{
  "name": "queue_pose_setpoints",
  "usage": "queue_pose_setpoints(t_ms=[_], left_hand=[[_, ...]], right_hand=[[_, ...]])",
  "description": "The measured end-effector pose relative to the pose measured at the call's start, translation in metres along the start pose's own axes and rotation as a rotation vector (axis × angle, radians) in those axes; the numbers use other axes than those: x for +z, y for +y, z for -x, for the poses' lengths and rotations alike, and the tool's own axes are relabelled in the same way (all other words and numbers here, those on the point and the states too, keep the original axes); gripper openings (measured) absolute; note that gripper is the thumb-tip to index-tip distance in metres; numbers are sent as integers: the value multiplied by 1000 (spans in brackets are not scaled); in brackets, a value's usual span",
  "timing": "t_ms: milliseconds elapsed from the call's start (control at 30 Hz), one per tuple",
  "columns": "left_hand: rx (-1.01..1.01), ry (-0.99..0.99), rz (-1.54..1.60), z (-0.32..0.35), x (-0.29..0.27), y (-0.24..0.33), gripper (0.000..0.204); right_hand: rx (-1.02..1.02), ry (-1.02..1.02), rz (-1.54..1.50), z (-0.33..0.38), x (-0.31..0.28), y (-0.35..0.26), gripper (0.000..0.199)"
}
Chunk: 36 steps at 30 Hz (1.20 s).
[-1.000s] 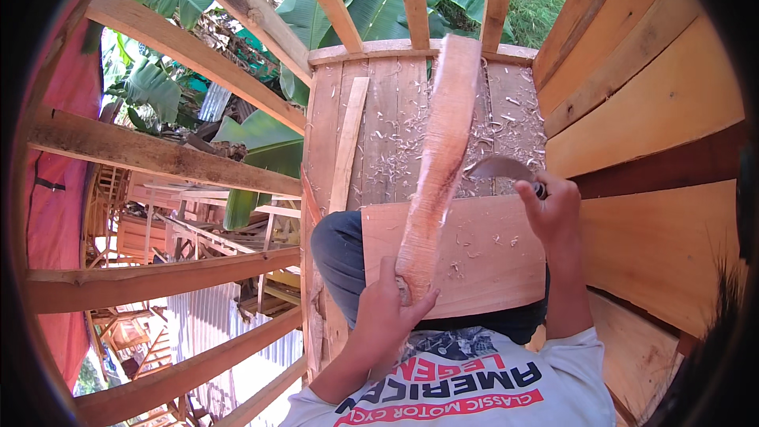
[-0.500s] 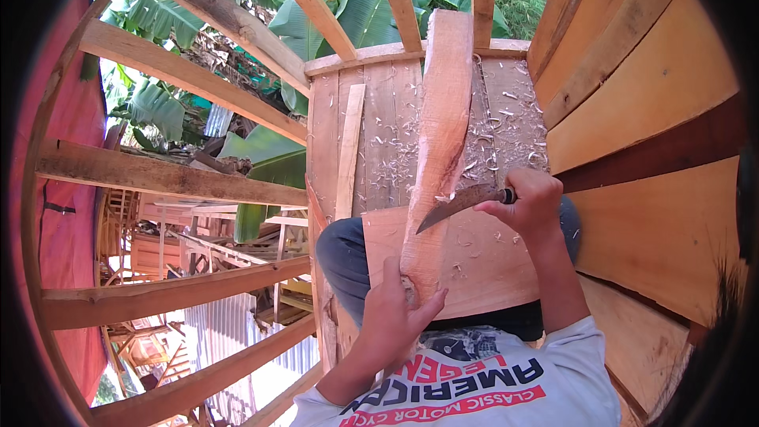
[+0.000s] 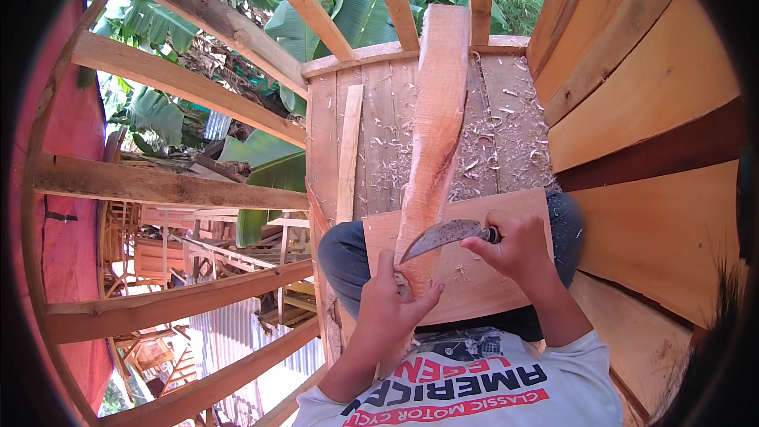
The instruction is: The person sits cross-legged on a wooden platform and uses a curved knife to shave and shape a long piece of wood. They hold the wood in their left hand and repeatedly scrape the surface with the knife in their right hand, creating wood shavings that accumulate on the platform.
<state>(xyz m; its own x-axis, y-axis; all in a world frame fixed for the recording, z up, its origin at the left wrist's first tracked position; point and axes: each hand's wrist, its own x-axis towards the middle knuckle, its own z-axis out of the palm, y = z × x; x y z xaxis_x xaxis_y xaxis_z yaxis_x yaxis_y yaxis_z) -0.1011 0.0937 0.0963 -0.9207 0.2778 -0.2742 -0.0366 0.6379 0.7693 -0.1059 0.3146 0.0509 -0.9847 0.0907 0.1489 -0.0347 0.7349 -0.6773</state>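
Observation:
A long, roughly shaped piece of wood (image 3: 435, 119) stretches away from my body, its near end over a flat board (image 3: 482, 292) on my lap. My left hand (image 3: 389, 299) is closed round that near end, thumb on the right side. In my right hand (image 3: 512, 247) is the dark handle of a knife (image 3: 447, 236) with a broad, curved blade. The blade lies across the wood just beyond my left fingers, its tip at the left edge.
Curled wood shavings (image 3: 506, 122) litter the plank floor (image 3: 379, 150). A thin wooden strip (image 3: 349, 150) lies to the left. Slatted rails (image 3: 166, 183) rise at the left and far side, and a plank wall (image 3: 648, 126) at the right. My knees (image 3: 343, 257) flank the lap board.
My right hand has drawn the knife toward me along the wood, closer to my left hand. The wood's near part has shifted slightly left.

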Motion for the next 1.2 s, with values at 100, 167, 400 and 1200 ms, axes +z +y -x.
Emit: queue_pose_setpoints(t_ms=[100,167,400,1200], left_hand=[[92,-70,212,-2,4,-6,65],[61,-149,349,-3,9,-21,70],[-105,-481,976,2,6,-10,59],[-297,-1063,1314,-1,13,-32,102]], right_hand=[[-13,73,72,-2,0,3,59],[-20,189,166,-13,-2,12,59],[392,286,-497,-4,-15,86,55],[607,166,-1339,7,15,-20,37]])
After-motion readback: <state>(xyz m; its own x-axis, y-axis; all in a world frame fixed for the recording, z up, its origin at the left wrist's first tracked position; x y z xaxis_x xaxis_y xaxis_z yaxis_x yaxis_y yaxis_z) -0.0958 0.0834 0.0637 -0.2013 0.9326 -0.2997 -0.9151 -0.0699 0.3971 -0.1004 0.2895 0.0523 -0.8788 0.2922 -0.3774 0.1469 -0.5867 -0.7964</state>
